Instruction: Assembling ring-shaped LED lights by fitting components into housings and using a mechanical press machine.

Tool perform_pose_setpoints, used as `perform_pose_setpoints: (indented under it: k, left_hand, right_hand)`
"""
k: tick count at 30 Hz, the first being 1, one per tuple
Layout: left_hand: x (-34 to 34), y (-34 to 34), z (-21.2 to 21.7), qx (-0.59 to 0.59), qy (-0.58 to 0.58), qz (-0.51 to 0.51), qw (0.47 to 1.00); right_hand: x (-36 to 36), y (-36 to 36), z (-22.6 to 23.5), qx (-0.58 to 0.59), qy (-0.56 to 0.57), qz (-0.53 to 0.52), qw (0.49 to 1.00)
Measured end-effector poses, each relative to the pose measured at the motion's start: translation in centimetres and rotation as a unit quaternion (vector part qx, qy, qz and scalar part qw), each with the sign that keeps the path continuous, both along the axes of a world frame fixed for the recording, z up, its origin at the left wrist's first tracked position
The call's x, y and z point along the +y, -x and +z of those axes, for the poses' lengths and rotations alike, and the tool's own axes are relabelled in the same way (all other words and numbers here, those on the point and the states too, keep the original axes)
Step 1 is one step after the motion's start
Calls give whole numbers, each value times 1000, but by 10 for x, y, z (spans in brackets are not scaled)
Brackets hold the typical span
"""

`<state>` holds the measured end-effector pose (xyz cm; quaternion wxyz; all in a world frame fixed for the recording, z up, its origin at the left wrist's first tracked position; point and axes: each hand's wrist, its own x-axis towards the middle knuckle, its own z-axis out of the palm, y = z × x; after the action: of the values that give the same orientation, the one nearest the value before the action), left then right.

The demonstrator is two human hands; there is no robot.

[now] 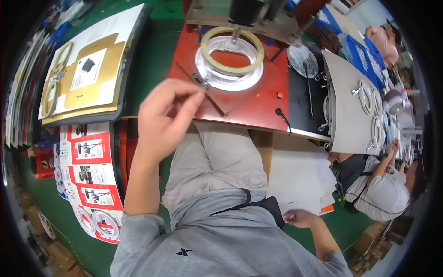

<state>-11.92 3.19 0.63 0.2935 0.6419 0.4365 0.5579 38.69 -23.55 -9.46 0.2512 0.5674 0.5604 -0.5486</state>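
My left hand [162, 116] is raised over the front left corner of a red-brown work plate [258, 99], fingers curled, thumb and forefinger pinched near a small metal clip [201, 83] at the edge of a white ring [229, 78]. A yellowish ring [232, 69] lies on top of the white ring, under a dark machine head [244, 11]. My right hand [300, 218] is low at my side, fingers touching the edge of a stack of white sheets [300, 177]. Whether the left fingers hold anything is unclear.
A tray [92, 69] with flat brown cardboard and rings lies at the left on the green table. Red and white printed boxes [92, 175] are stacked below it. At the right, a grey card [353, 106] carries white rings, and another person [383, 189] sits there.
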Motion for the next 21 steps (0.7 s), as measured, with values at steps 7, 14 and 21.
perform_pose_setpoints:
  k: [7, 14, 21]
  left_hand:
    - [37, -1, 6, 183, -120, 46, 975]
    - [49, -19, 18, 294, -167, -1, 941]
    - [53, -20, 12, 328, -179, -12, 928]
  right_hand:
    - [212, 187, 132, 127, -529, -69, 836]
    - [321, 249, 144, 194, -756, 64, 622]
    - [348, 254, 116, 220, -738, 120, 627]
